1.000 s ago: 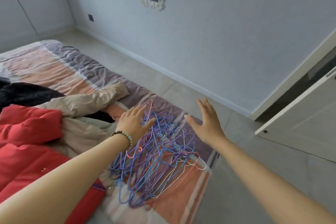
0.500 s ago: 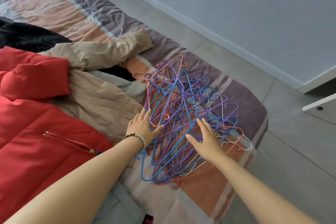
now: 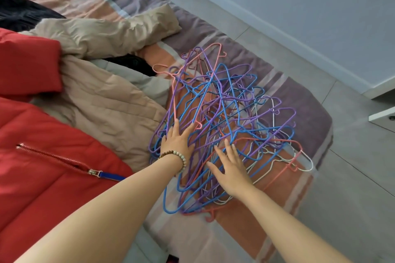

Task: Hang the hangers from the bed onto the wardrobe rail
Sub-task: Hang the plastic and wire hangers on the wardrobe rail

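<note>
Left hand (image 3: 177, 142): flat on the near-left edge of the hangers (image 3: 224, 111), fingers straight and spread, gripping nothing. It wears a bracelet (image 3: 178, 157) at the wrist.

Right hand (image 3: 234, 170): just beside it at lower centre, likewise laid out loose on the wires. Whether any fingertip is hooked under a wire cannot be told.

Hangers: one tangled heap of blue, purple, pink and white wire in mid-frame, on the striped bed (image 3: 303, 100) near its corner.

Step, as judged: the first pick-up, with nothing lifted or hung. The next move calls for closing on a few hangers and working them free, since hooks and shoulders interlock and a plain pull would likely drag the heap.

Left of the heap: a beige coat (image 3: 102, 102) and a red jacket (image 3: 42, 166).

Not visible: the rail. A white panel (image 3: 381, 114), cut off at the right edge above the floor (image 3: 352, 188), cannot be identified. The hanger count is indeterminable.
</note>
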